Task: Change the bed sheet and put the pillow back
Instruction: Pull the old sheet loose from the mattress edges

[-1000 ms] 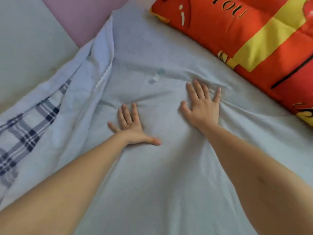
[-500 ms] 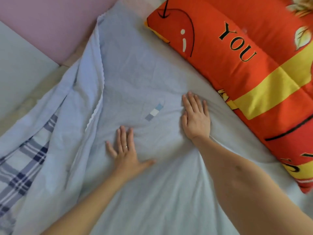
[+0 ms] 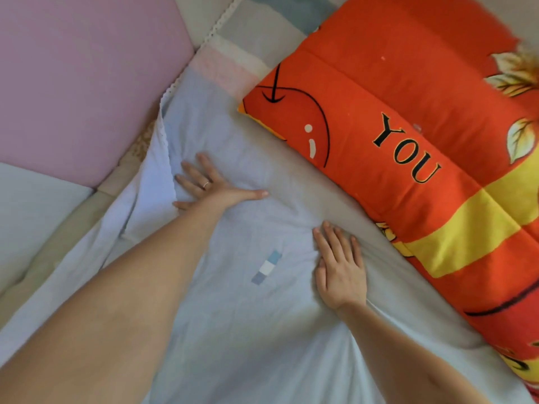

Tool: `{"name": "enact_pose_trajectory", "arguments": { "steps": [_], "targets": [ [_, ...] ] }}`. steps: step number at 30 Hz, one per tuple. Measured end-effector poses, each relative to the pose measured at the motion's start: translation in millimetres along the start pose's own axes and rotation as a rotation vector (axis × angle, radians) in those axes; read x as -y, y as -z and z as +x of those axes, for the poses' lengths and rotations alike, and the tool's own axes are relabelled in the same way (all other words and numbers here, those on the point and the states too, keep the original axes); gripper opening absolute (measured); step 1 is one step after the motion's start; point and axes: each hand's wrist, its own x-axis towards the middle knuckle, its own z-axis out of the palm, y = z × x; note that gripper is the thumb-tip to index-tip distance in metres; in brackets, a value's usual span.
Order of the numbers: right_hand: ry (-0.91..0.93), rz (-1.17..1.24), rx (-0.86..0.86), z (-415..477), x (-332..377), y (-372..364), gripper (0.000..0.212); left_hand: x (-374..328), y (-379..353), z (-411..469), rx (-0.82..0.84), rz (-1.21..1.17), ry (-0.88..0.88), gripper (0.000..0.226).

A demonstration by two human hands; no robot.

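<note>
A smooth pink panel [image 3: 87, 83] fills the upper left of the frame. Below it, at the left edge, lies a pale grey panel [image 3: 32, 199]. The light is soft and even.

Big orange quilt [image 3: 408, 83] takes up the whole right side of the bed [image 3: 139, 148], running from the top edge down to the bottom right corner. It's puffy, stitched into panels, with "YOU" [image 3: 405, 150] in black letters, a wide yellow band [image 3: 481, 228] across it and some leaf prints [image 3: 519, 135] out near the right edge. At the head end there's a pastel striped cloth [image 3: 248, 45] in pink, grey and blue-green, with a lacy white trim [image 3: 215, 27]. Off the left edge: a pink panel [image 3: 81, 77], below it a pale grey-white one [image 3: 29, 205], and a beige strip [image 3: 58, 243] alongside.
</note>
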Motion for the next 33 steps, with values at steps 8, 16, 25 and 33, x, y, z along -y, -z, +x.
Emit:
{"name": "enact_pose_trajectory", "arguments": {
  "steps": [8, 16, 25, 33],
  "targets": [
    [-0.002, -0.025, 0.159, 13.4, 6.6, 8.4, 0.068, -11.4, 13.5, 18.8, 0.099, 0.051, 0.107, 0.176],
    [0.459, -0.037, -0.296, 247.1, 25.8, 144.7, 0.059, -28.7, 22.4, 14.7, 0.112, 0.094, 0.207, 0.166],
    [0.250, -0.108, -0.135, 372.4, -42.5, 152.5, 0.053, -22.1, 10.0, 31.3, 0.072, 0.077, 0.200, 0.170],
    [0.288, 0.028, -0.090, 408.1, -74.3, 123.9, 0.052, -68.4, 33.9, 38.3, -0.178, 0.085, 0.244, 0.139]
  ]
}}
